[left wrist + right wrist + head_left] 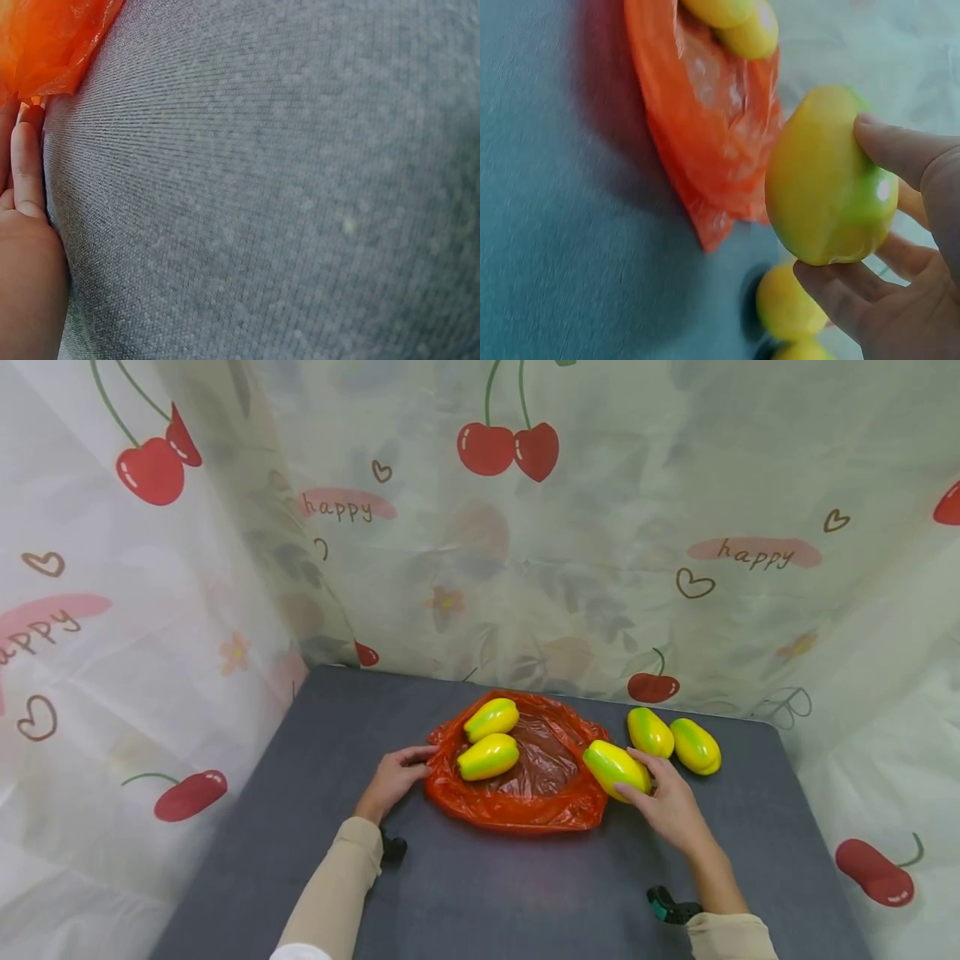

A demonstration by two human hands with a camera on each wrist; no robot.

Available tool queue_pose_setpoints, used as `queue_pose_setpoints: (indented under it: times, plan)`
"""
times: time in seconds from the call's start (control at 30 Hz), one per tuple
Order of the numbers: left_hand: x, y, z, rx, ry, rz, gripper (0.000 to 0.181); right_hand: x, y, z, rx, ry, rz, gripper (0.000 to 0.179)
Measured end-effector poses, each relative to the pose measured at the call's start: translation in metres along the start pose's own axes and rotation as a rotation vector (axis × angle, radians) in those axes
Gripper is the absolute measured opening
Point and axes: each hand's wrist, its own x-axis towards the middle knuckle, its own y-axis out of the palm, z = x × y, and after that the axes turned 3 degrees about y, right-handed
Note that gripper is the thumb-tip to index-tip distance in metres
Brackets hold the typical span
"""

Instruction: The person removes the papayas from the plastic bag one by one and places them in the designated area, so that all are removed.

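A red plastic bag (517,817) lies on the grey table with its mouth spread wide. Inside its left part rest two yellow-green papayas (491,717). My left hand (392,783) is at the bag's left edge and pinches the plastic; the left wrist view shows the fingers (27,169) against the orange-looking film. Between thumb and fingers, my right hand (672,803) holds another papaya (613,768) at the bag's right rim. The right wrist view shows this papaya (825,180) above the table, its blunt end toward the palm.
Two more papayas (650,732) lie side by side on the table (525,893), right of the bag and behind my right hand. A printed curtain (570,543) with cherries hangs around the table's back and sides. Each wrist wears a dark strap-on device (670,906).
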Motion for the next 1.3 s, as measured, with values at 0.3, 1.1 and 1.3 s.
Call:
queue_pose_setpoints:
  times: [0.3, 1.1, 1.3]
  plan:
    - [0.0, 0.002, -0.001, 0.015, -0.005, -0.005, 0.037, -0.007, -0.008, -0.018, -0.009, 0.079, -0.046, 0.073]
    - [0.001, 0.002, 0.001, 0.012, 0.009, -0.004, 0.037, -0.022, 0.0, -0.049, -0.056, 0.24, -0.1, 0.076]
    - [0.001, 0.003, 0.002, 0.012, 0.023, -0.014, 0.037, -0.022, 0.002, -0.053, -0.034, 0.258, -0.11, 0.077]
